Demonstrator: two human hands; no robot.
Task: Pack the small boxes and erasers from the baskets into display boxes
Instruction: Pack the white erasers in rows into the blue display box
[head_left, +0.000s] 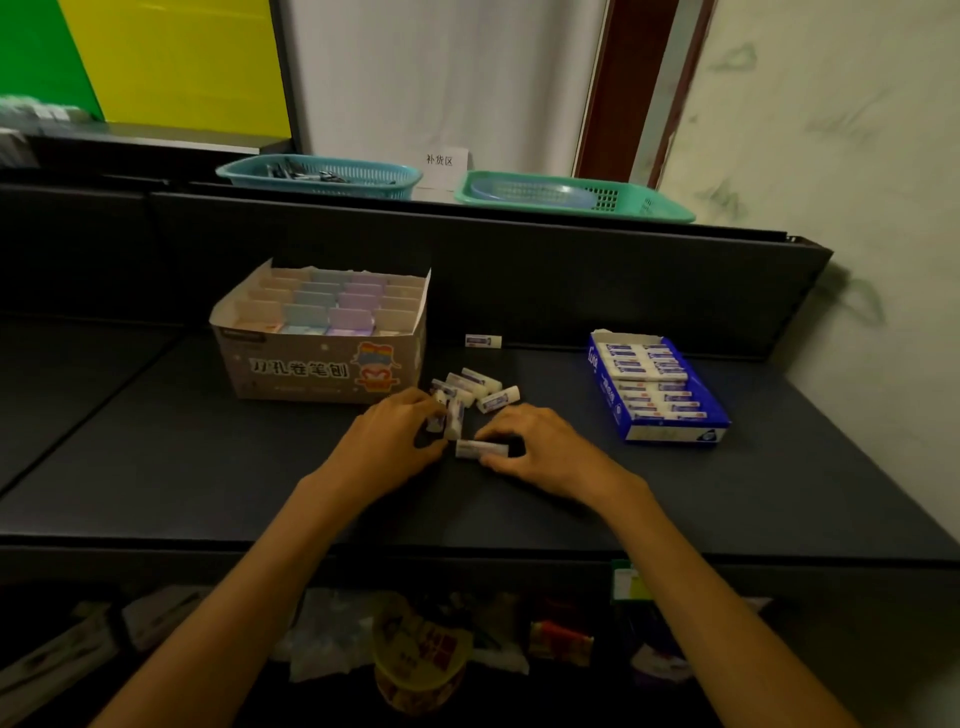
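Note:
Several white erasers in blue sleeves lie in a loose pile (480, 389) on the dark shelf (208, 467). My left hand (397, 434) curls around one or two erasers at the pile's near edge. My right hand (540, 447) pinches a single eraser (480, 448) lying flat just in front of the pile. A lone eraser (483, 341) lies further back. The blue display box (657, 387) at the right holds rows of erasers. The beige display box (322, 338) at the left is filled with pastel small boxes.
A teal basket (322, 176) and a green basket (571, 197) stand on the ledge behind the dark back panel. A white sign sits between them. The wall closes the right side. A lower shelf beneath holds mixed goods.

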